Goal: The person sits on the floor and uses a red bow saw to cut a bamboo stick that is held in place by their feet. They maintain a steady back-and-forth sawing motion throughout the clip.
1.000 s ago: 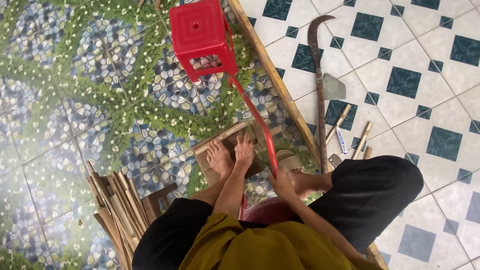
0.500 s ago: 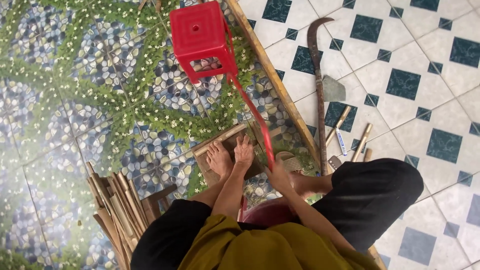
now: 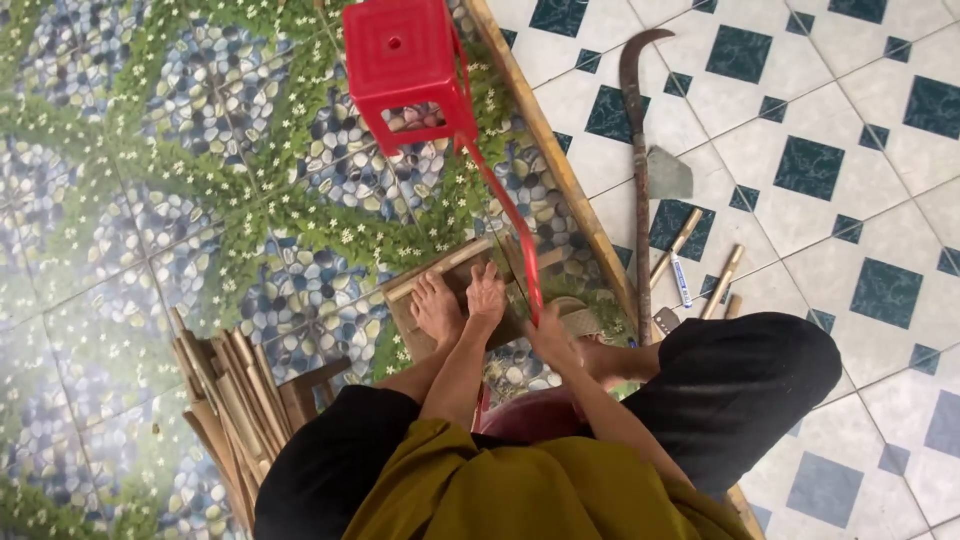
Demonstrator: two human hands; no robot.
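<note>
My left hand (image 3: 487, 293) presses flat on a short bamboo piece (image 3: 447, 265) that lies across a wooden block on the tiled floor. A bare foot (image 3: 436, 308) rests on the block just left of that hand. Next to them, my right hand (image 3: 551, 337) grips the handle end of a red-framed saw (image 3: 505, 215). The saw's thin frame slants up and away toward a red plastic stool (image 3: 405, 55). My knees in dark trousers frame both hands.
A long bamboo pole (image 3: 560, 170) runs diagonally right of the saw. Beyond it lie a curved long-handled blade (image 3: 636, 160), short bamboo pieces (image 3: 722, 282) and a marker pen (image 3: 681, 281). A bundle of bamboo strips (image 3: 225, 400) sits at lower left.
My right hand has slid the saw slightly forward, away from my body. My left hand and the foot have stayed on the block.
</note>
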